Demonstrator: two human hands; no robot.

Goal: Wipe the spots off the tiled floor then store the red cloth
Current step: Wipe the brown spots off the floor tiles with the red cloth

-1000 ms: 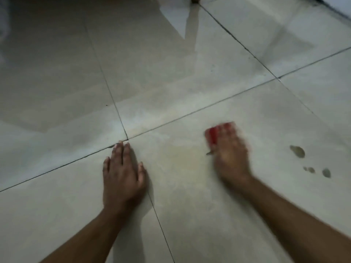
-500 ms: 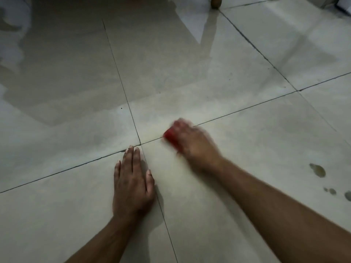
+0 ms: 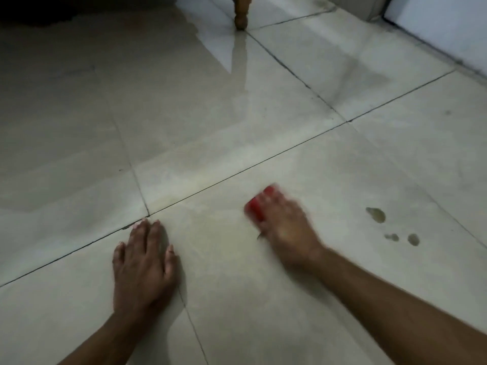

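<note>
My right hand [image 3: 286,225] is blurred with motion and presses a red cloth [image 3: 257,208] flat on the pale tiled floor [image 3: 237,299]; only the cloth's left and far edges show past my fingers. To its right lie three dark spots: a large one [image 3: 376,214] and two smaller ones [image 3: 391,237] [image 3: 413,238]. My left hand [image 3: 143,262] lies flat on the floor, fingers straight, fingertips near the crossing of two grout lines. A faint yellowish smear [image 3: 174,198] runs along the grout line ahead of my hands.
A wooden furniture leg [image 3: 241,11] stands at the top centre, mirrored in the glossy tile. A white wall or door [image 3: 442,25] runs along the top right, with a grey object [image 3: 366,6] beside it. A dark shadow covers the upper left.
My right hand swept the red cloth left toward the grout crossing, then back right. My left hand has stayed planted. The view has tilted up, showing the furniture leg.
</note>
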